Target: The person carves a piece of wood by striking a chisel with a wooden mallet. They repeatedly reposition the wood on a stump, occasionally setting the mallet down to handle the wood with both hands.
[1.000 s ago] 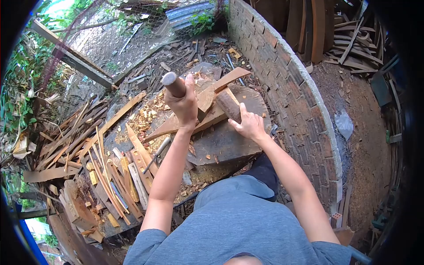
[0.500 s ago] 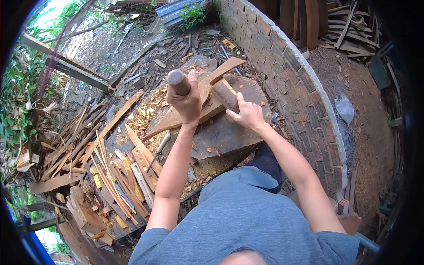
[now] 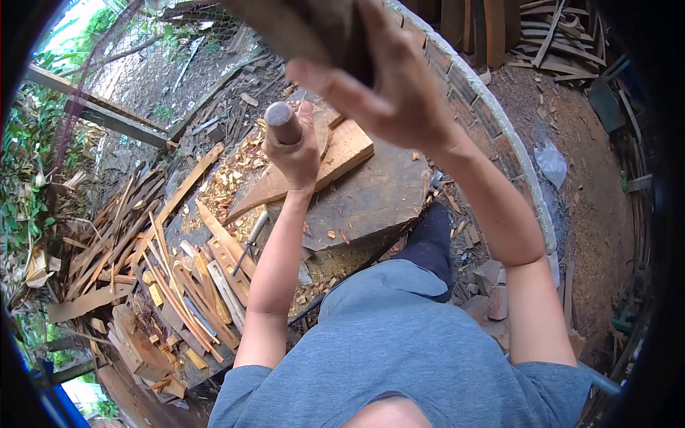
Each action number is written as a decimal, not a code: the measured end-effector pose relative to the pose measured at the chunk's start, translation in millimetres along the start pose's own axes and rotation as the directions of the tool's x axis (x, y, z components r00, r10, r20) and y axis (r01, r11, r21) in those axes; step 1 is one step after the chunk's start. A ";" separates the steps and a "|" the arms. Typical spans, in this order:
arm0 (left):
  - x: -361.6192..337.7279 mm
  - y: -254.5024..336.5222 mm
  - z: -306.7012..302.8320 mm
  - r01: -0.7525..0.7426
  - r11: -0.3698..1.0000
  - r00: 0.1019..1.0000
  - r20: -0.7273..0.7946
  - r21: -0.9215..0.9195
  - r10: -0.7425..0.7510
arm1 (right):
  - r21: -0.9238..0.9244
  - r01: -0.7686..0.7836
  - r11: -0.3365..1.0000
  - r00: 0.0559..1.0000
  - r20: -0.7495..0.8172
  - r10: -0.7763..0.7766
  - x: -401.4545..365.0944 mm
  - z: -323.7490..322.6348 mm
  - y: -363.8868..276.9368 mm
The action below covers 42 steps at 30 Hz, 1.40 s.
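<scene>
My left hand (image 3: 292, 153) is closed around an upright round wooden handle (image 3: 283, 121), its blunt end pointing up at me. The tool's lower end is hidden behind the hand. Under it, a long tapering piece of wood (image 3: 346, 153) lies across a chopping stump (image 3: 378, 192), its pale cut end toward the right. My right hand (image 3: 399, 93) is raised close to the camera, blurred, with thumb and fingers around a dark piece of wood (image 3: 300, 28). The top frame edge cuts off that piece, so its full shape does not show.
Wood chips (image 3: 228, 175) are scattered left of the stump. A slim metal rod with a pale handle (image 3: 258, 227) leans by its edge. Offcuts and strips (image 3: 193, 292) are heaped at lower left. A curved low brick wall (image 3: 492, 135) runs along the right, with bricks (image 3: 492, 285) near my leg.
My right hand has risen from the stump toward the camera, lifting the dark piece of wood. The pale cut end of the long piece now shows. My left hand has barely moved.
</scene>
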<state>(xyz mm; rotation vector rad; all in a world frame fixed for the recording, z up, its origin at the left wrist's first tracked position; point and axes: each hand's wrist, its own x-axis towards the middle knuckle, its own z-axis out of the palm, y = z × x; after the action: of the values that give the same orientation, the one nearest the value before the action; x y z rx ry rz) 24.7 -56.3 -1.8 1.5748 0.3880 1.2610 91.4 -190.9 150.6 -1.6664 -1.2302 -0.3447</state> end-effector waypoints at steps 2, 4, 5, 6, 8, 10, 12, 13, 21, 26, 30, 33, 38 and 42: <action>-1.0 -3.0 -3.1 -0.285 0.958 0.958 0.051 0.036 0.283 | -0.218 -0.178 0.960 0.896 0.368 0.249 -6.1 -1.1 -9.3; -5.7 2.6 -5.2 -0.184 0.982 0.983 0.001 0.030 0.184 | -0.174 -0.171 0.970 0.903 0.365 0.224 -14.8 18.3 13.4; -5.1 5.1 -3.0 -0.084 0.996 0.996 -0.037 0.009 0.084 | -0.181 -0.157 0.971 0.907 0.362 0.215 -18.1 12.6 25.8; -4.6 11.1 -5.4 0.040 0.999 0.999 -0.011 -0.025 -0.040 | -0.204 -0.164 0.965 0.905 0.359 0.230 -10.4 1.3 14.1; -2.9 10.3 -3.8 0.020 0.999 0.999 -0.029 -0.029 -0.021 | -0.157 -0.117 0.981 0.953 0.260 0.156 -2.4 -10.1 -9.9; -1.1 1.0 -4.2 -0.149 0.989 0.988 -0.030 -0.021 0.149 | -0.125 -0.072 0.989 0.977 0.190 0.095 -6.4 -3.9 -22.0; -3.0 3.2 -4.3 -0.169 0.985 0.986 -0.004 -0.043 0.169 | -0.463 0.024 0.886 0.856 0.467 0.220 -12.5 4.8 -20.2; -1.8 6.1 -3.2 -0.188 0.980 0.982 0.021 -0.073 0.190 | -0.366 -0.077 0.927 0.866 0.437 0.244 -9.4 12.7 -12.5; 10.2 -11.5 -8.1 -0.191 0.981 0.977 0.088 -0.042 0.194 | -0.493 0.014 0.870 0.794 0.534 0.290 0.2 9.7 -23.6; 10.0 -17.2 -8.4 -0.068 0.995 0.992 0.100 -0.073 0.075 | -0.253 -0.076 0.964 0.946 0.287 0.150 17.8 -3.1 -34.8; 11.4 -1.5 -4.0 -0.149 0.984 0.986 0.061 -0.096 0.155 | -0.459 0.008 0.888 0.792 0.546 0.275 6.9 12.3 -31.3; 13.8 -14.4 -4.4 -0.144 0.969 0.979 0.111 -0.199 0.169 | -0.531 0.041 0.846 0.819 0.503 0.276 15.5 3.0 -29.2; 12.9 -16.3 -10.2 -0.224 0.974 0.970 0.094 -0.028 0.225 | -0.362 -0.032 0.932 0.917 0.360 0.172 2.5 16.1 -22.6; 13.7 -18.3 -8.1 -0.179 0.984 0.980 0.097 0.021 0.176 | -0.456 -0.041 0.889 0.839 0.468 0.279 13.0 7.9 -28.5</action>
<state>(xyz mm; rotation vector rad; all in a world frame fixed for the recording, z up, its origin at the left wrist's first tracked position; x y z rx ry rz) 29.3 -34.2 -10.9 1.7178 0.2103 1.3145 70.8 -177.4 171.5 -2.3455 -1.4598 -0.0434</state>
